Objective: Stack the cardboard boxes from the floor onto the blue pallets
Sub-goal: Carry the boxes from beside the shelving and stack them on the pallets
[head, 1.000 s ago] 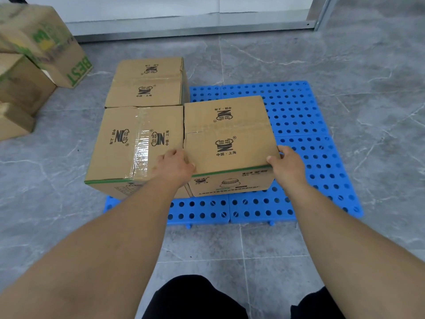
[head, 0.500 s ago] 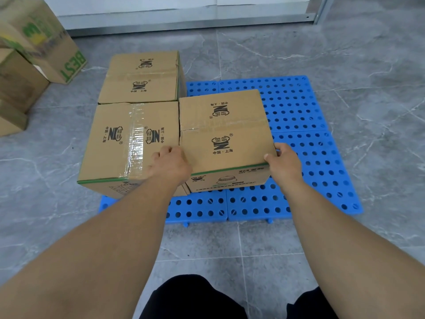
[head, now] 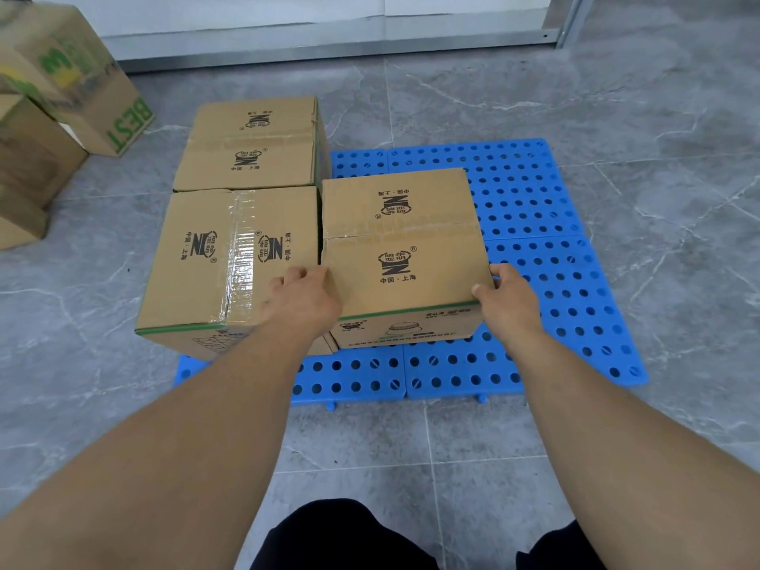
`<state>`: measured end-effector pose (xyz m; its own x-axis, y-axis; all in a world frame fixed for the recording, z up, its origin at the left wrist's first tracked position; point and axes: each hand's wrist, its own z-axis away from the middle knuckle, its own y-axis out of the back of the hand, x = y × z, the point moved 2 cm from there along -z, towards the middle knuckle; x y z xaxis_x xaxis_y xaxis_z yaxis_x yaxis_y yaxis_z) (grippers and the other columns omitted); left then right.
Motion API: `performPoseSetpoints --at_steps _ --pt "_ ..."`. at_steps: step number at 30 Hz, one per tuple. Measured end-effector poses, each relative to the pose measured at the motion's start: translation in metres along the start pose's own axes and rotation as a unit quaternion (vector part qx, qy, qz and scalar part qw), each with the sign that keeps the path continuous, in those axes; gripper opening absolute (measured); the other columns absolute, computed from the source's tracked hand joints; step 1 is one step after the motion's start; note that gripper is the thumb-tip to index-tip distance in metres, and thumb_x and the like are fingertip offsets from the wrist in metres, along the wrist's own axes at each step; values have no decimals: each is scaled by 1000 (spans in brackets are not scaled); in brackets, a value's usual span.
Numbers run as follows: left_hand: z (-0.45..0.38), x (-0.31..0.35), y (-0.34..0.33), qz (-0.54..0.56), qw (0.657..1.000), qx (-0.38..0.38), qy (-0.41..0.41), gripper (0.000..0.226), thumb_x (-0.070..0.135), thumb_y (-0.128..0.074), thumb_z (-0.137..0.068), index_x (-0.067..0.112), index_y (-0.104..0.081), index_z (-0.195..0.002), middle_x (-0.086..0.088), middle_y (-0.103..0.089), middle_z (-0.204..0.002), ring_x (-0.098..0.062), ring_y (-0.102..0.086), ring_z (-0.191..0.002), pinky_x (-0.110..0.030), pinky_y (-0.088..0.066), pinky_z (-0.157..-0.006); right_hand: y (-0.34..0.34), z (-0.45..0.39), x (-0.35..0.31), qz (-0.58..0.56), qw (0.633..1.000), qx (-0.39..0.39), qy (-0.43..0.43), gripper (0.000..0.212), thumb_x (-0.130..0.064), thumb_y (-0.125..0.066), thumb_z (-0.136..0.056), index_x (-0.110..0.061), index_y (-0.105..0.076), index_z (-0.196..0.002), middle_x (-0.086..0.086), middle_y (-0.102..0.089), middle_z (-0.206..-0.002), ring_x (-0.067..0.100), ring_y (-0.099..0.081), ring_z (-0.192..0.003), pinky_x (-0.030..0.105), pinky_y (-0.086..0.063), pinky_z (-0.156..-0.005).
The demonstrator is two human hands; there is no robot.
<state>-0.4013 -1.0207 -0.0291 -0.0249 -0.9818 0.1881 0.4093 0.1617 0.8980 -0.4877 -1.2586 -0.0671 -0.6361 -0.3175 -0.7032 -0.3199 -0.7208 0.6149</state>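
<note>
Three brown cardboard boxes with black logos rest on the blue perforated pallets [head: 547,257]. The front middle box [head: 401,248] sits between my hands. My left hand [head: 302,300] grips its near left corner, squeezed against the taped front left box [head: 230,261]. My right hand [head: 508,298] holds its near right corner, thumb on the top edge. The third box [head: 253,144] stands behind the taped one, at the back left.
More cardboard boxes [head: 70,76] are piled on the grey marble floor at the far left, one printed "BEST". A metal wall base [head: 329,39] runs along the back. The pallets' right half shows bare blue holes.
The middle box has slid slightly left, closing against the taped box. Both hands stay on its near corners.
</note>
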Motion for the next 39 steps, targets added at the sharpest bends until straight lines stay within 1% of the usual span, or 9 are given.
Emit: performPoseSetpoints --at_steps 5,8,10,12,14,21,27,35,39 --pt "-1 -2 -2 13 1000 5 7 50 28 -38 -93 32 -28 -142 0 -23 -150 -27 -22 -135 -47 -29 -105 -2 1 0 6 1000 -2 0 42 -19 -48 -95 -16 -40 -136 3 -49 -136 2 -44 -64 26 -38 -52" --pt "-2 -1 -4 5 1000 10 10 50 29 -38 -93 33 -28 -142 0 -23 -150 -28 -24 -134 -47 -29 -104 1 -2 -4 31 999 -19 -2 39 -18 -48 -94 -15 -42 -132 5 -54 -126 8 -47 -67 25 -36 -52" --pt "-2 0 1 13 1000 15 10 50 29 -39 -93 32 -29 -141 -1 -26 -149 -28 -26 -133 -46 -29 -104 5 -2 -16 59 998 -33 -1 38 -18 -49 -92 -13 -42 -130 8 -54 -123 18 -54 -83 29 -42 -59" --pt "3 1 7 23 999 34 11 52 29 -42 -92 30 -29 -142 -2 -29 -149 -27 -26 -135 -45 -26 -107 9 4 -31 102 994 -35 1 43 -19 -50 -91 -10 -39 -133 12 -48 -129 29 -52 -107 37 -47 -76" --pt "13 2 20 44 998 53 10 56 32 -45 -90 27 -28 -143 -2 -28 -150 -26 -23 -137 -44 -22 -110 15 14 -53 151 988 -31 13 42 -17 -48 -89 -9 -41 -130 12 -45 -129 30 -48 -113 40 -46 -79" --pt "89 2 74 116 991 36 49 65 43 -46 -91 24 -20 -147 0 -29 -152 -21 -20 -140 -42 -17 -113 36 88 -122 288 947 -99 101 42 -26 -41 -94 -13 -37 -134 7 -45 -129 23 -46 -112 31 -39 -73" --pt "159 -10 159 114 986 20 116 62 55 -35 -92 21 -32 -144 1 -32 -151 -19 -23 -140 -42 -17 -116 88 144 -200 334 920 -126 160 47 -42 -32 -97 -14 -41 -134 5 -48 -126 22 -49 -112 36 -43 -84" --pt "252 -5 296 173 969 39 175 59 56 -34 -92 25 -32 -142 1 -40 -146 -21 -33 -135 -41 -25 -112 161 224 -329 352 894 -154 231 41 -39 -29 -97 -14 -53 -118 3 -53 -115 20 -50 -103 32 -38 -74" --pt "299 -18 363 201 949 76 231 65 58 -37 -91 24 -26 -146 2 -33 -150 -20 -28 -138 -38 -22 -112 175 274 -402 344 880 -175 277 36 -37 -31 -96 -13 -55 -107 2 -54 -108 19 -50 -96 32 -40 -72"
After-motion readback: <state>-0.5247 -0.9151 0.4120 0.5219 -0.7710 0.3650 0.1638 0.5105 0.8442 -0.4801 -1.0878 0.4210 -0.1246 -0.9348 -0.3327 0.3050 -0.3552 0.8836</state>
